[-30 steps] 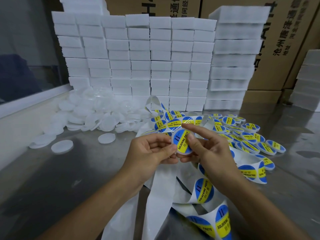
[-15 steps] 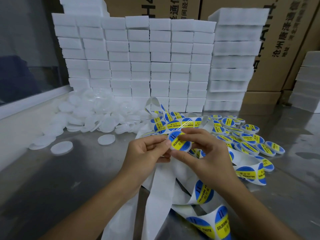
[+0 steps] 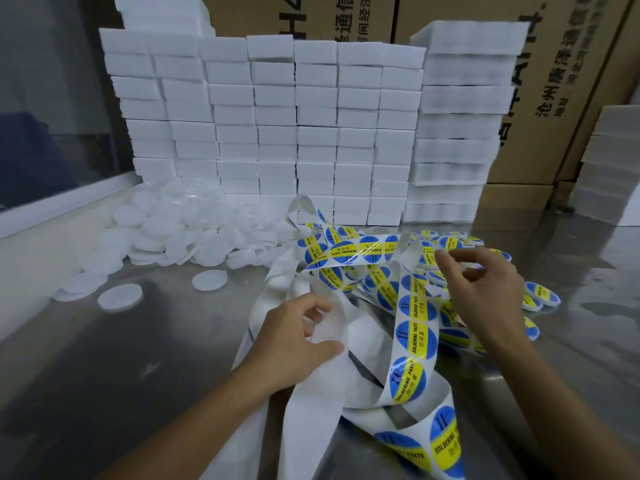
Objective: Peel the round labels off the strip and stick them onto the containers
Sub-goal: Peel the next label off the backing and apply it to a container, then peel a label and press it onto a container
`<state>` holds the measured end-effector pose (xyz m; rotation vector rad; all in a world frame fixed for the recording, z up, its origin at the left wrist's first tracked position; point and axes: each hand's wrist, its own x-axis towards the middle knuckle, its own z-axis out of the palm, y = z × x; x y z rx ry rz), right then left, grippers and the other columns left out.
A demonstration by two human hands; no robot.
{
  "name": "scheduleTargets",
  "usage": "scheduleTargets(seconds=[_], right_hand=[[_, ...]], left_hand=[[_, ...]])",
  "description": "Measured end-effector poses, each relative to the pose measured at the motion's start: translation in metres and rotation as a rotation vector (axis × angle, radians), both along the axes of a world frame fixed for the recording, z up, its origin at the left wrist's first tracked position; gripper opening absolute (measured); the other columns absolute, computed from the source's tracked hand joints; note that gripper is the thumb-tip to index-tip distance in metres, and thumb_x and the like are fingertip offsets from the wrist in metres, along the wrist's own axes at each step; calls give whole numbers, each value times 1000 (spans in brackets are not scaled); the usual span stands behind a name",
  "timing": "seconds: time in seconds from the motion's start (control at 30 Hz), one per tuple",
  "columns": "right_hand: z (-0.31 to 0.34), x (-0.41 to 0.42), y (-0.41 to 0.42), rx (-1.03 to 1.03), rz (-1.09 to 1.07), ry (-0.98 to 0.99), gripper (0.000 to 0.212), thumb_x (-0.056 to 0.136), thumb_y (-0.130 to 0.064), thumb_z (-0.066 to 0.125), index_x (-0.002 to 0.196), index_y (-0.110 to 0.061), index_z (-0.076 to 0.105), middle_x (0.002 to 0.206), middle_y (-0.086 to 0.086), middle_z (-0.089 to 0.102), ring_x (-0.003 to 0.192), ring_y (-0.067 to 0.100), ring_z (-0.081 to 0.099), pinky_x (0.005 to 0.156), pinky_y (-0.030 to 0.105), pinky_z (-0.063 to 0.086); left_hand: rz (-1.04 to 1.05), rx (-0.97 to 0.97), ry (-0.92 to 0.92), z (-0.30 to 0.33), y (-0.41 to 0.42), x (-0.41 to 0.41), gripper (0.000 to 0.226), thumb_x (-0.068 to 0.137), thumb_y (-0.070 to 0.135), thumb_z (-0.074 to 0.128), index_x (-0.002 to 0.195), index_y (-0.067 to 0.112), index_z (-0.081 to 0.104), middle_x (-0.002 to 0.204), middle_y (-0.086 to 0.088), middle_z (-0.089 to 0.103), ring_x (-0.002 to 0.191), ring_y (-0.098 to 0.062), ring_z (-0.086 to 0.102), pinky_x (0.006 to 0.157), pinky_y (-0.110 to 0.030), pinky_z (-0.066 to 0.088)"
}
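A long white backing strip (image 3: pixel 414 334) with round blue-and-yellow "soldering paste" labels lies looped and tangled across the metal table. My left hand (image 3: pixel 294 337) holds a bare white stretch of the strip, with thumb and fingers curled round it. My right hand (image 3: pixel 485 292) hovers over the heap of labelled round containers (image 3: pixel 540 294) at the right. Its fingers are loosely bent and I see nothing in them. Plain white round containers (image 3: pixel 180 233) are piled at the left, and one container (image 3: pixel 119 296) lies apart from the pile.
A wall of stacked white foam blocks (image 3: pixel 277 133) closes the back of the steel table (image 3: pixel 121 375). Cardboard boxes (image 3: pixel 554 98) stand behind it. A pale ledge under a window (image 3: pixel 52 213) runs along the left. More foam stacks (image 3: pixel 609 168) stand at the far right.
Both hands were pressing a label onto one container. That container has since left my hands. My right hand has moved right over the labelled heap, and my left has dropped onto the strip.
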<state>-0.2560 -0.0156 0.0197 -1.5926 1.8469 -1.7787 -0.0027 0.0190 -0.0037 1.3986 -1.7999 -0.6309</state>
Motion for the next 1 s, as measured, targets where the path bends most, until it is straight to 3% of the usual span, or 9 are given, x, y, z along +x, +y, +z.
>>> scheduleTargets(seconds=[0.07, 0.23, 0.4, 0.57, 0.63, 0.77, 0.93, 1.0], right_hand=[[-4, -12, -10, 54, -93, 116, 35, 86, -46, 69, 100, -13, 69, 102, 3, 71, 89, 19, 68, 77, 43, 56], [-11, -21, -26, 178, -213, 330, 30, 88, -43, 67, 97, -14, 65, 104, 10, 69, 90, 30, 64, 70, 35, 46], [-19, -23, -32, 378, -216, 380, 23, 92, -31, 62, 94, -10, 70, 91, 12, 71, 76, 29, 57, 66, 33, 45], [-20, -22, -30, 518, -199, 494, 27, 99, -26, 45, 94, -10, 66, 89, 10, 67, 80, 29, 60, 73, 38, 52], [-17, -19, -27, 435, -189, 473, 26, 98, -24, 47, 96, -9, 67, 92, 13, 69, 83, 32, 61, 77, 41, 52], [-6, -6, -14, 67, -151, 392, 20, 93, -21, 61, 102, -7, 74, 103, 12, 74, 93, 33, 66, 81, 45, 53], [3, 27, 9, -105, 107, 354, 8, 90, -17, 67, 91, -14, 75, 79, -7, 71, 77, 6, 66, 71, 26, 51], [3, 42, 20, -108, 283, 305, 9, 90, -18, 68, 97, -20, 74, 80, -17, 69, 82, -1, 64, 69, 13, 47]], left_hand=[[-9, -20, -54, -1, 0, 1, 37, 68, 32, 86, 94, 39, 60, 98, 18, 61, 79, 0, 55, 64, -2, 40], [-19, -49, -104, -4, -2, 1, 28, 69, 35, 84, 84, 37, 61, 88, 20, 61, 81, 3, 55, 67, -1, 38], [37, -82, -97, -6, 0, -2, 36, 66, 45, 83, 93, 28, 67, 87, 24, 57, 79, 13, 51, 67, -1, 37], [36, -35, -106, -4, 1, -3, 43, 66, 38, 86, 102, 25, 68, 97, 15, 64, 86, 0, 55, 74, -8, 42], [52, 2, -3, -1, 0, -3, 32, 67, 24, 87, 95, 24, 70, 91, 12, 66, 78, -1, 56, 67, -4, 41], [59, 96, 306, 5, -1, -5, 22, 71, 2, 80, 72, 23, 72, 79, 2, 72, 63, -3, 62, 59, -9, 47], [67, 207, 567, 8, -2, -6, 19, 76, 2, 76, 72, 20, 72, 73, 10, 72, 64, -4, 66, 58, -15, 51], [18, 187, 600, 10, 0, -6, 27, 77, -1, 75, 66, 24, 73, 73, 11, 72, 68, -1, 66, 62, -13, 51]])
